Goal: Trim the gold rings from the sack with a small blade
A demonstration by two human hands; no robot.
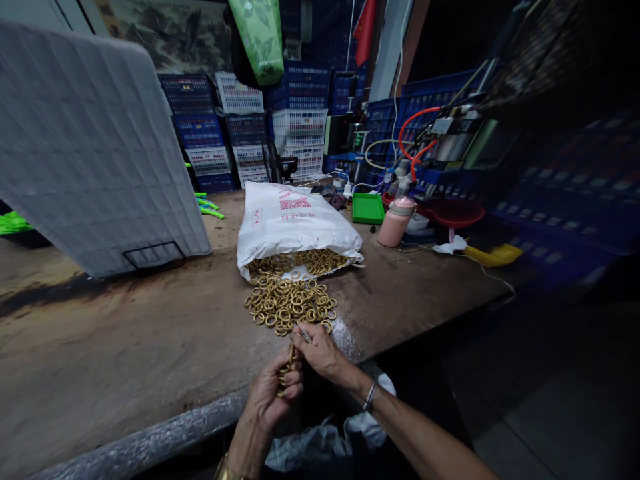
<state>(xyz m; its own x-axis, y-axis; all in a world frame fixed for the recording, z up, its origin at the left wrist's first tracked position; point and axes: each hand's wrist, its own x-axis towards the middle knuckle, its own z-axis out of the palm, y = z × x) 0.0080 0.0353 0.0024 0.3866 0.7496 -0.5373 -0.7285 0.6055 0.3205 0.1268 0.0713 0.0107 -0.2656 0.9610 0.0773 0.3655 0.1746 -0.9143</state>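
My left hand (280, 387) is closed around several brass-coloured rings (283, 375) at the table's front edge. Close above it, my right hand (317, 350) pinches a small thin metal tool (304, 333), whose exact kind I cannot make out. The tool's tip is near a ring at the top of my left hand. Just beyond both hands lies a loose pile of brass-coloured rings (287, 303). It spreads from the mouth of a white woven sack (295, 227) lying on its side, with more rings inside.
A white padded panel (100, 147) stands on the left of the table (165, 347). On the right are a pink bottle (396, 223), a green tray (367, 208), a red bowl (457, 212) and a yellow object (493, 255). Stacked crates (300, 87) line the back.
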